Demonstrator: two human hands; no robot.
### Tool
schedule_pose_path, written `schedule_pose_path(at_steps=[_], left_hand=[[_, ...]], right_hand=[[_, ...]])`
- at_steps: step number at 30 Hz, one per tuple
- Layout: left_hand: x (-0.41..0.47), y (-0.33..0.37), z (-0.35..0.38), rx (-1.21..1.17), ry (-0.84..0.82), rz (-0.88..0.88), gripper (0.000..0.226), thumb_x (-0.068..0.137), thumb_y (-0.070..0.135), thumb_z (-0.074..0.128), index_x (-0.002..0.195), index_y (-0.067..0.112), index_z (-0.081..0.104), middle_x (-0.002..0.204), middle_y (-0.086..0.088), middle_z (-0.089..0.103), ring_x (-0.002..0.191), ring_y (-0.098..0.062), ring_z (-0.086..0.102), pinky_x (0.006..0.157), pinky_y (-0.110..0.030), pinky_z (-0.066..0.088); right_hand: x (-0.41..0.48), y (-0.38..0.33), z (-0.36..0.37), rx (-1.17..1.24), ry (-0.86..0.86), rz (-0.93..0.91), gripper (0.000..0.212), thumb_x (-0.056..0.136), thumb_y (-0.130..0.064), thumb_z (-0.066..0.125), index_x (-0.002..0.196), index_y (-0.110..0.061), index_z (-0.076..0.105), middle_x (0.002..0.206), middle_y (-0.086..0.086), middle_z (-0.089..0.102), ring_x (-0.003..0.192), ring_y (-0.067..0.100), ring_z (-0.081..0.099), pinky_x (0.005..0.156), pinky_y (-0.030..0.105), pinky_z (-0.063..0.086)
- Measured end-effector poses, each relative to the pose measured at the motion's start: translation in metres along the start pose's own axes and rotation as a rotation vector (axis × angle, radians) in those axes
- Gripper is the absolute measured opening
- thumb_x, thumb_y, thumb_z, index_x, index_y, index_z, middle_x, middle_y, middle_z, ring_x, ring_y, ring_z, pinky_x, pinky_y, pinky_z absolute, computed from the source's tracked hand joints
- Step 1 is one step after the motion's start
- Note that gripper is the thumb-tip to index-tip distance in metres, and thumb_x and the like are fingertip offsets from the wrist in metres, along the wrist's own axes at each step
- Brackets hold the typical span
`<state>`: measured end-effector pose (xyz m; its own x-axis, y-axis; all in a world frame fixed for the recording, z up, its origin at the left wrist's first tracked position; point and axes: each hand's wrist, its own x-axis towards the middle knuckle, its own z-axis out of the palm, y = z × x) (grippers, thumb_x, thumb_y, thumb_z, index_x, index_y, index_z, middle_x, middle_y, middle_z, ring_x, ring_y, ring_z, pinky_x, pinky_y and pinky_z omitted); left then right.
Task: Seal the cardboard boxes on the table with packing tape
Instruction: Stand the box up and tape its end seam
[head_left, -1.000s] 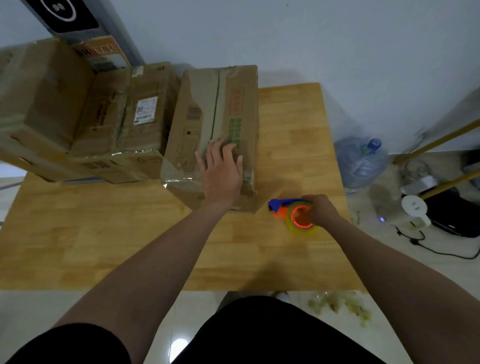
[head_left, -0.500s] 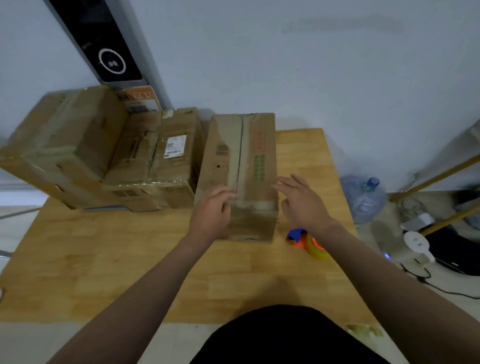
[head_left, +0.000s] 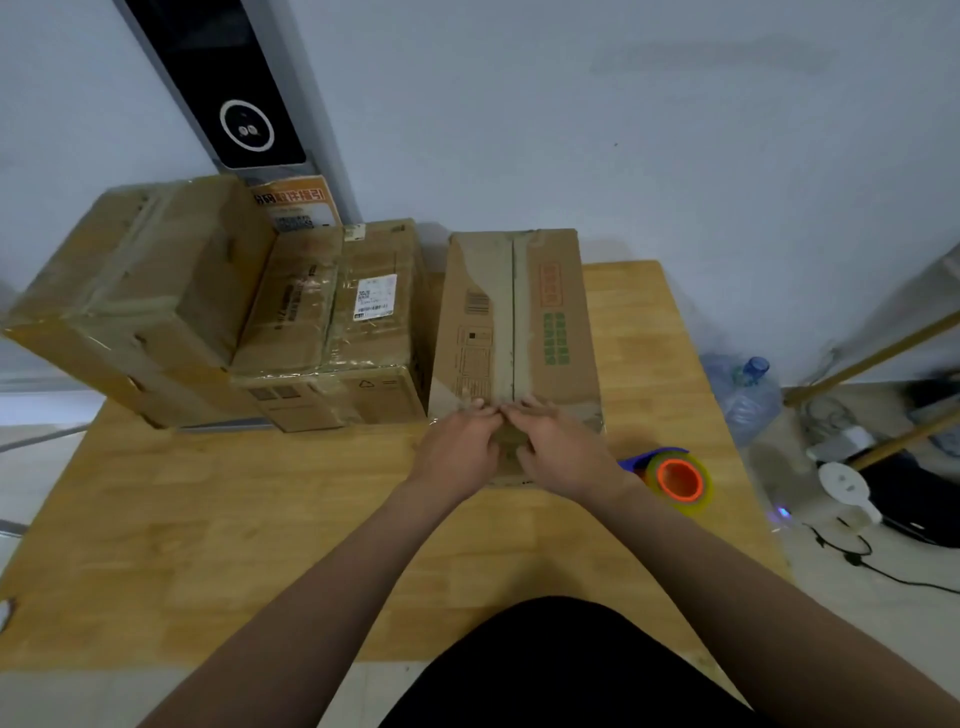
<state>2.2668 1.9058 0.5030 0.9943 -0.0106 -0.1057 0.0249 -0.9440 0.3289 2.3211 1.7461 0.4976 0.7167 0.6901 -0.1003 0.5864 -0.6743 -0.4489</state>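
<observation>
- So, right hand (head_left: 566, 452) had dropped the tape (head_left: 678, 480); it lay on the table (head_left: 260, 519) by the box (head_left: 519, 322).
- Both hands, left hand (head_left: 457, 452) included, pressed the box's near end, gripping nothing.
- Probably smoothing the strip down.

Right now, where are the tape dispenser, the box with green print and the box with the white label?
tape dispenser (head_left: 679, 480): head view, orange core of the roll.
box with green print (head_left: 514, 322): head view, taped seam on top.
box with the white label (head_left: 363, 338): head view, top face below the label.
</observation>
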Motion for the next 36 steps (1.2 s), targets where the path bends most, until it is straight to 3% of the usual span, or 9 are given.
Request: schedule_pose_path(at_steps=[5, 10, 16, 18, 22, 25, 30, 33, 36], left_hand=[[-0.003, -0.004, 0.004, 0.04, -0.022, 0.011, 0.055, 0.106, 0.019, 0.041, 0.16, 0.02, 0.033, 0.166, 0.004, 0.03, 0.156, -0.019, 0.018, 0.124, -0.039, 0.026], [-0.013, -0.014, 0.014, 0.165, -0.043, 0.019, 0.062, 0.111, 0.038, 0.033, 0.165, 0.019, 0.011, 0.172, 0.002, 0.005, 0.159, -0.02, -0.001, 0.127, -0.04, 0.004], [-0.026, -0.021, 0.026, 0.229, -0.053, -0.099, 0.081, 0.108, 0.054, 0.024, 0.161, 0.001, -0.008, 0.168, -0.018, -0.019, 0.156, -0.029, -0.019, 0.128, -0.042, -0.003], [-0.031, -0.023, 0.029, 0.222, -0.029, -0.123, 0.085, 0.107, 0.058, 0.022, 0.16, 0.001, -0.01, 0.168, -0.019, -0.02, 0.156, -0.03, -0.02, 0.128, -0.043, -0.004], [-0.029, -0.024, 0.026, 0.204, -0.025, -0.116, 0.081, 0.106, 0.059, 0.023, 0.162, 0.01, -0.009, 0.169, -0.009, -0.02, 0.156, -0.025, -0.021, 0.127, -0.046, -0.006], [-0.02, -0.017, 0.021, 0.211, -0.042, -0.003, 0.067, 0.109, 0.05, 0.022, 0.164, 0.017, 0.003, 0.172, 0.002, -0.006, 0.158, -0.02, -0.013, 0.128, -0.047, -0.004], [-0.003, -0.013, 0.013, 0.155, -0.058, 0.071, 0.056, 0.112, 0.034, 0.024, 0.164, 0.016, 0.014, 0.172, 0.002, 0.011, 0.159, -0.018, 0.001, 0.128, -0.042, 0.002], [-0.007, -0.021, 0.011, 0.136, -0.069, 0.093, 0.056, 0.112, 0.035, 0.023, 0.164, 0.016, 0.012, 0.172, 0.002, 0.006, 0.158, -0.015, -0.003, 0.128, -0.038, -0.001], [-0.012, -0.029, 0.014, 0.144, -0.073, 0.079, 0.061, 0.112, 0.041, 0.021, 0.164, 0.012, 0.006, 0.172, -0.002, -0.004, 0.157, -0.015, -0.01, 0.128, -0.037, -0.005]], right_hand=[[-0.01, 0.009, 0.005, -0.148, 0.017, -0.024, 0.068, 0.094, -0.009, 0.05, 0.158, -0.013, 0.029, 0.165, 0.0, 0.028, 0.154, 0.023, 0.017, 0.124, 0.04, 0.014], [-0.036, 0.035, 0.009, -0.241, 0.126, 0.058, 0.07, 0.085, -0.011, 0.062, 0.153, -0.013, 0.042, 0.162, 0.001, 0.033, 0.152, 0.026, 0.027, 0.118, 0.052, 0.032], [-0.054, 0.034, 0.016, -0.298, 0.118, 0.195, 0.069, 0.091, -0.029, 0.036, 0.156, -0.007, 0.032, 0.167, 0.008, 0.021, 0.155, 0.025, 0.017, 0.119, 0.054, 0.03], [-0.053, 0.027, 0.018, -0.313, 0.124, 0.239, 0.073, 0.088, -0.036, 0.024, 0.155, -0.008, 0.034, 0.166, 0.007, 0.023, 0.154, 0.023, 0.018, 0.12, 0.055, 0.028], [-0.043, 0.019, 0.01, -0.306, 0.117, 0.296, 0.067, 0.094, -0.04, 0.025, 0.156, -0.015, 0.034, 0.167, -0.001, 0.021, 0.155, 0.019, 0.016, 0.123, 0.054, 0.013], [-0.024, 0.003, 0.012, -0.291, 0.069, 0.188, 0.062, 0.1, -0.038, 0.026, 0.158, -0.017, 0.027, 0.167, -0.001, 0.02, 0.155, 0.024, 0.014, 0.125, 0.048, 0.011], [-0.002, -0.018, 0.022, -0.206, 0.041, 0.081, 0.086, 0.084, -0.045, -0.001, 0.159, -0.01, 0.024, 0.166, 0.007, 0.022, 0.155, 0.027, 0.014, 0.124, 0.046, 0.013], [-0.008, -0.008, 0.021, -0.235, 0.033, 0.068, 0.065, 0.099, -0.037, 0.019, 0.16, -0.014, 0.021, 0.169, 0.002, 0.014, 0.156, 0.019, 0.008, 0.125, 0.044, 0.009], [-0.017, 0.009, 0.021, -0.24, 0.038, 0.108, 0.061, 0.106, -0.034, 0.034, 0.162, -0.017, 0.015, 0.17, -0.002, 0.006, 0.156, 0.016, 0.002, 0.126, 0.043, 0.006]])
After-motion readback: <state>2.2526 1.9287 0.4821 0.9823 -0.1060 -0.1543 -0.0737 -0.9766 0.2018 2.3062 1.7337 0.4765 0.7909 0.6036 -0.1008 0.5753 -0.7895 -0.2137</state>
